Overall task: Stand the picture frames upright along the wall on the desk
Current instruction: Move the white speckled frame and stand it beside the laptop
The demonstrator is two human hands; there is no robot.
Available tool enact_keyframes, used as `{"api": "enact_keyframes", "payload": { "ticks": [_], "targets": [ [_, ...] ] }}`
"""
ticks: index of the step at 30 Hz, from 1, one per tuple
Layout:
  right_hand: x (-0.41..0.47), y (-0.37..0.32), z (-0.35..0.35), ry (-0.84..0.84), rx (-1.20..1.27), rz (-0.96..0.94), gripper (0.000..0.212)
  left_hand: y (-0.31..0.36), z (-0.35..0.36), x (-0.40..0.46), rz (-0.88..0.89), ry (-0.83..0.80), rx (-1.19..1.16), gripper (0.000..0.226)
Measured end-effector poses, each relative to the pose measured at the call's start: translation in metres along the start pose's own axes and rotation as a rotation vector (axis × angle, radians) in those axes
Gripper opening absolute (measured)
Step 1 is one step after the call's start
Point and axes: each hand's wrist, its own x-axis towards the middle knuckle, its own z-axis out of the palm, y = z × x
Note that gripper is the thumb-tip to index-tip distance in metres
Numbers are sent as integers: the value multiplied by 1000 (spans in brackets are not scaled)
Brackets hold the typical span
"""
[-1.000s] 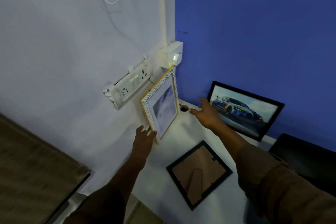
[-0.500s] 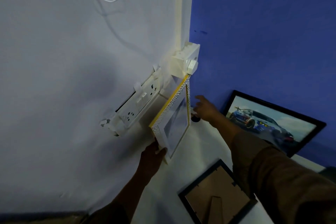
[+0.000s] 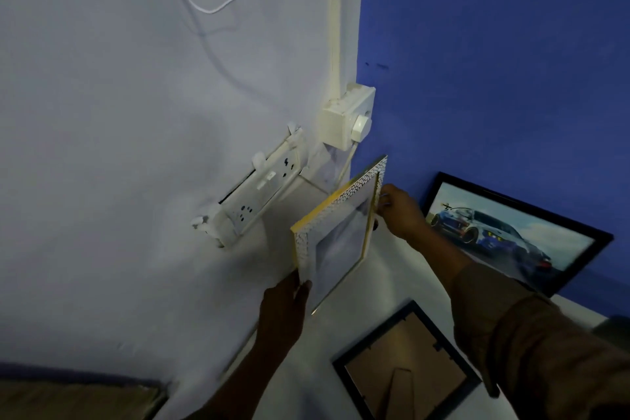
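A white patterned frame with gold edges [image 3: 341, 232] stands tilted in the corner of the white desk [image 3: 306, 344], beside the pale wall. My left hand [image 3: 284, 307] grips its lower left corner. My right hand [image 3: 399, 211] holds its upper right edge with the fingertips. A black frame with a car picture [image 3: 511, 232] leans upright against the blue wall on the right. Another black frame [image 3: 402, 368] lies face down on the desk, its cardboard back and stand showing, partly cut off by my right sleeve.
A loose white socket strip [image 3: 259, 194] hangs off the pale wall just left of the patterned frame. A white switch box [image 3: 347, 116] with a plug sits at the wall corner above it. A white cable [image 3: 218, 7] loops higher up. A brown surface [image 3: 68, 399] lies bottom left.
My right hand has moved from the desk corner onto the patterned frame's upper right edge. The frame now faces me more and sits further out from the pale wall.
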Motion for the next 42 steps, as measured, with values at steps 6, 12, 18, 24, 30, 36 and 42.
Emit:
{"api": "enact_keyframes", "payload": {
  "ticks": [6,12,18,24,30,36,42],
  "targets": [
    [-69,34,-62,86,44,-56,13,43,-2,-31,92,193,-141,15],
    [-175,75,-163,149,155,-34,10,135,32,-84,84,189,-482,22],
    [-279,121,-275,297,276,29,10,224,87,-146,189,77,-588,28],
    [-391,137,-378,757,262,-7,38,328,125,-189,505,-66,-395,20],
    [-473,113,-438,1218,-213,-286,49,427,143,-214,950,-93,258,35],
    [-495,102,-454,732,-887,-250,51,487,170,-238,1310,-141,644,34],
    [-486,107,-470,487,-890,-45,28,518,191,-234,1436,-206,634,32]
  ]
}}
